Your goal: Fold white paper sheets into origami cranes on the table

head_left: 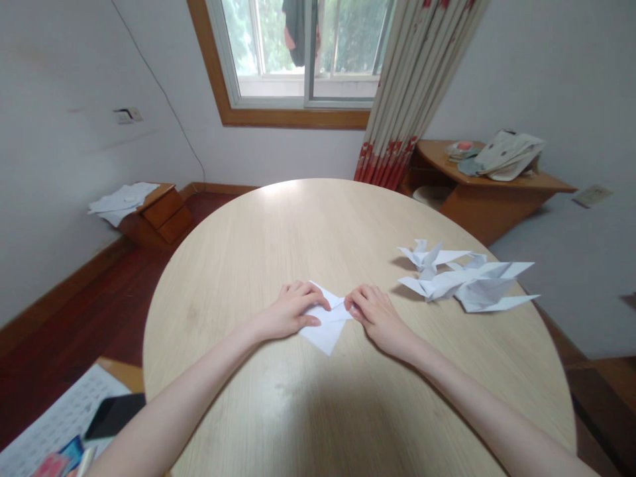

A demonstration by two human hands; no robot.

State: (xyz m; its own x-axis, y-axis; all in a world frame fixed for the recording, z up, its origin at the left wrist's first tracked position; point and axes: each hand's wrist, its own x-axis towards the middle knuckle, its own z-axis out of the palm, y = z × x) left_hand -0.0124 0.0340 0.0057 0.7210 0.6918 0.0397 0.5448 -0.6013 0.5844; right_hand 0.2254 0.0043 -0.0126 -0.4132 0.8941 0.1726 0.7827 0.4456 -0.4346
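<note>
A folded white paper (pixel 325 334) lies flat on the round wooden table (pixel 278 404), one pointed corner toward me. My left hand (pixel 294 310) rests on its left part, thumb and forefinger apart on the sheet, the other fingers bent. At the right corner of the paper, my right hand (pixel 375 315) pinches the edge between thumb and fingers. Part of the sheet is hidden under my left fingers.
Several folded white paper birds (pixel 447 281) stand on the table's right side. A black phone (pixel 114 415) and a printed sheet (pixel 64 417) lie at lower left. Beyond the table are a corner shelf (pixel 517 192), a curtain (pixel 412 79) and a small drawer cabinet (pixel 171 215).
</note>
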